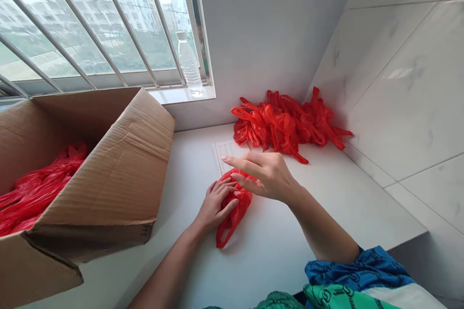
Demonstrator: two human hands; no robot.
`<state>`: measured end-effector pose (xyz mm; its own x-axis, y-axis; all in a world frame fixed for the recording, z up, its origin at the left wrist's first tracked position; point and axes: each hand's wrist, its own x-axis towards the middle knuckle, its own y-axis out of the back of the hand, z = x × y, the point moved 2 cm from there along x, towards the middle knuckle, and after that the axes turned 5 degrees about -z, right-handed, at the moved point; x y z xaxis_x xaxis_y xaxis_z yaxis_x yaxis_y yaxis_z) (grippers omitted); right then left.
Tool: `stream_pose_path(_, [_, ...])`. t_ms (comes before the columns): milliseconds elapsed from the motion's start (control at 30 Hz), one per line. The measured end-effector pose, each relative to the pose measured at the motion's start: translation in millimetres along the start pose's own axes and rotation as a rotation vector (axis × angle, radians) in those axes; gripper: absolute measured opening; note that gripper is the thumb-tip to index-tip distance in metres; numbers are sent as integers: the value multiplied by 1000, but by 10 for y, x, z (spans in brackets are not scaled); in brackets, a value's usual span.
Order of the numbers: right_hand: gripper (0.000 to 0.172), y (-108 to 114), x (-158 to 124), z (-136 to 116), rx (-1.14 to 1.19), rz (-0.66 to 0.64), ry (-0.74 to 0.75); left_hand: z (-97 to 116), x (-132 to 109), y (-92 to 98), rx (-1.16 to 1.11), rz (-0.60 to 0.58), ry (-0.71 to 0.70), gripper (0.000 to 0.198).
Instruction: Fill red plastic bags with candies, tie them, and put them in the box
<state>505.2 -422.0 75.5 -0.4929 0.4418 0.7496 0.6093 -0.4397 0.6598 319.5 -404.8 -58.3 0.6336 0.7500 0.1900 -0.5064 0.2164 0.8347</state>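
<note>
A crumpled red plastic bag [239, 210] lies on the white table in front of me, its handle loop pointing toward me. My left hand [215, 205] rests flat on the bag's left side with fingers stretched out. Just above the bag's far right end hovers my right hand [270, 175], index finger and thumb extended apart, the other fingers partly curled and hidden. Nothing shows between its fingers. Beyond the hands, a printed paper sheet [225, 150] lies partly covered by the bag.
Several red plastic bags are heaped [281, 123] against the wall at the back right. On the left stands an open cardboard box [119, 174] with more red bags [47, 181] inside. A clear bottle [190, 67] stands on the sill of the barred window. The white table [290, 251] ends at right.
</note>
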Motion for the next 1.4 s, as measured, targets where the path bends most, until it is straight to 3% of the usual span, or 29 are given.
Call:
stream_pose_path(133, [40,-206,-106,238,-46,-98,-87,-55,-7,-7,-59,-19,-15,26])
stream_pose_path(367, [43,-233,-141,329,-12,-151,-149,-88,-11,-23,-73,-35,-16,25])
stream_pose_path(933, [27,-236,-161,315,368,83,-211,-107,-21,-29,-86,-29,-13,25])
stream_pose_path(1133, [36,-241,-159,317,491,43,-255,-111,-19,-38,-90,-24,-17,27])
stream_pose_path(1400, [31,-224,-151,311,589,30,-298,-94,-21,-18,-92,-33,-8,25])
